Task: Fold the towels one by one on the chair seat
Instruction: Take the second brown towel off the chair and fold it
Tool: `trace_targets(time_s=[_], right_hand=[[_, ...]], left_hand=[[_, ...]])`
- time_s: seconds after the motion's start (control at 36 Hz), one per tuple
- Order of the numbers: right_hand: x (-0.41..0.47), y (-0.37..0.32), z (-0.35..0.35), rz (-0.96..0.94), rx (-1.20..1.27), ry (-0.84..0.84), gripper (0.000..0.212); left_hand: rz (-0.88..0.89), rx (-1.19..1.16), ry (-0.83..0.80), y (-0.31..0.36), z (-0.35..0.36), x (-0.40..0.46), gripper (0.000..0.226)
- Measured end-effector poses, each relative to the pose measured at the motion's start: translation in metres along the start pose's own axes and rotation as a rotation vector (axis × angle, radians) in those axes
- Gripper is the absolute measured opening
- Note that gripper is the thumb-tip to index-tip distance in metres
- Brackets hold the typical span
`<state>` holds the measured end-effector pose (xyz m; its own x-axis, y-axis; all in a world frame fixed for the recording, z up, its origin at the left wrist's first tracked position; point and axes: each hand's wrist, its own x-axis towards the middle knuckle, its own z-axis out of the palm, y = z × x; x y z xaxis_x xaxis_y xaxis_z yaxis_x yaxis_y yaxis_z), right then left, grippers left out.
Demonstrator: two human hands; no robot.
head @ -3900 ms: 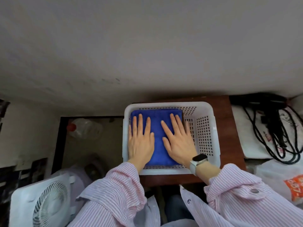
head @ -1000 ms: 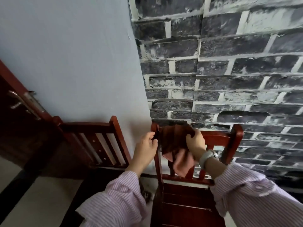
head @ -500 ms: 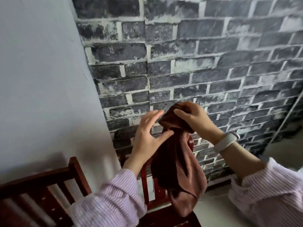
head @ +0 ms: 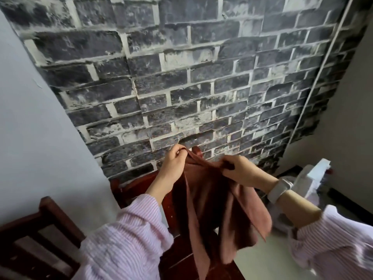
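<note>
Reddish-brown cloth, a towel (head: 210, 199), held up in the air over a dark red wooden chair (head: 141, 184) set against the brick-patterned wall (head: 181, 77). Pinched at its top edge by both hands: left hand (head: 173, 164) with fingertips closed on one bunched corner, right hand (head: 240, 170) curled round the edge a little further along, a pale watch (head: 279, 189) on that wrist. Judged as the opening-out step, with the towel lifted and being sorted for its corners, no fold yet made and nothing yet laid on the seat. Next move likely to call for drawing the two hands apart along the top edge until the cloth hangs flat, then lowering it onto the chair seat, mostly hidden behind the cloth and sleeves. Looked soft and limp, hanging in long twisted folds, lower end blurred, paler on one face than the other. Second dark chair (head: 30, 239) at lower left, a white object (head: 310, 178) on the floor at right.
</note>
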<state>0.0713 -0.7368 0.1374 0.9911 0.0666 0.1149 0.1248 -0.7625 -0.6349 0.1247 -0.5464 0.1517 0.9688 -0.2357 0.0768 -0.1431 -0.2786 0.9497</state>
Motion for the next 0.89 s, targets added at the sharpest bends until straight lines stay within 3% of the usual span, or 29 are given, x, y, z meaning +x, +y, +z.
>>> trace_targets(time_s=[0.11,0.25,0.31,0.42,0.5,0.56,0.61,0.75,0.89], right_hand=[[-0.005,0.009,-0.005,0.012,-0.201,0.219,0.027],[-0.018,0.036,-0.015,0.150,-0.269,0.171,0.013],[-0.027,0.050,-0.015,0.219,-0.156,0.042,0.009],[-0.044,0.065,0.003,0.261,0.130,-0.429,0.005],[-0.052,0.069,0.017,0.259,0.183,-0.564,0.013],[-0.056,0.074,0.031,0.358,0.396,-0.602,0.017],[-0.058,0.084,0.048,0.466,0.535,-0.535,0.021],[-0.055,0.099,0.083,0.570,0.565,-0.293,0.026],[-0.054,0.099,0.115,0.705,0.799,-0.167,0.046]], left_hand=[[0.132,0.222,-0.164,0.003,0.010,-0.011,0.013],[0.224,0.362,-0.184,-0.002,0.006,-0.011,0.013],[0.241,0.473,-0.087,-0.008,0.004,-0.011,0.016],[0.218,0.771,0.136,-0.011,0.010,-0.023,0.023],[0.123,0.499,0.097,-0.011,0.019,-0.026,0.022],[0.070,0.262,-0.003,-0.011,0.023,-0.028,0.022],[-0.011,0.042,-0.072,-0.011,0.025,-0.033,0.030],[-0.255,-0.524,-0.082,-0.009,0.018,-0.041,0.041],[-0.211,-0.688,-0.028,-0.004,0.001,-0.050,0.039]])
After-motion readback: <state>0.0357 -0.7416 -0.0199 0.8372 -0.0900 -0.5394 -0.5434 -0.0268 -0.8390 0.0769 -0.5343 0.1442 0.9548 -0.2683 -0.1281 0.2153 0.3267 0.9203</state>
